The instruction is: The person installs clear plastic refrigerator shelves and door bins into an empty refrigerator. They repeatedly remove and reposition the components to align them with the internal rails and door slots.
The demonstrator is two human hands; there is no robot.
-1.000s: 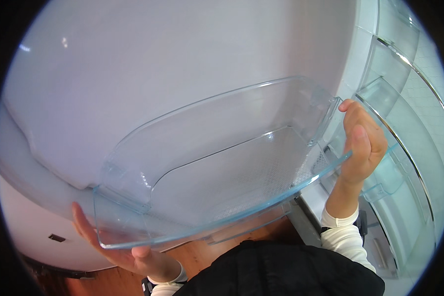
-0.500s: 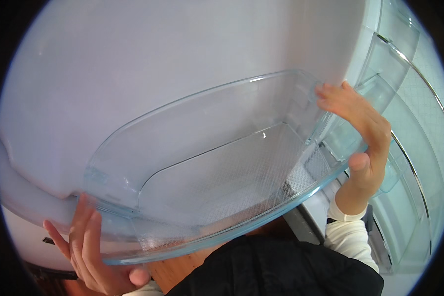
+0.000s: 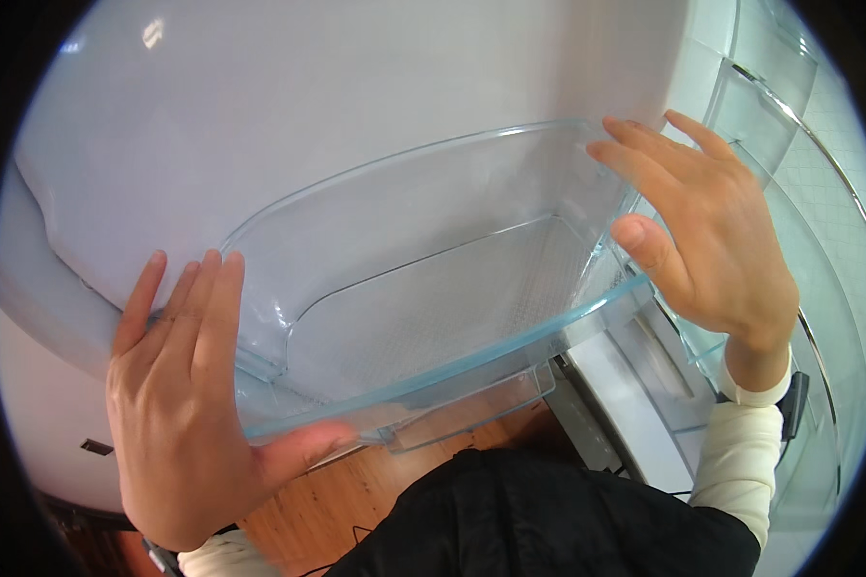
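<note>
A large clear plastic refrigerator bin with a pale blue rim and a textured bottom lies between my hands, its long rear wall along a white moulded panel. My left hand is at the bin's left end. Its fingers are stretched out and flat there, and the thumb reaches along the front just under the rim. At the opposite end, my right hand has its fingers spread over the far right corner, with the thumb apart near the front rim. Nothing lies inside the bin. Contact at the palms cannot be made out.
Clear refrigerator shelves or bins with chrome trim rise at the right, close to my right forearm. A clear plastic piece juts out below the front rim. Wooden floor and a thin dark cable show beneath.
The bin's left end and the white panel have swung upward and away together, while the right end shifted only slightly. My left hand has moved up with them; more of its back shows.
</note>
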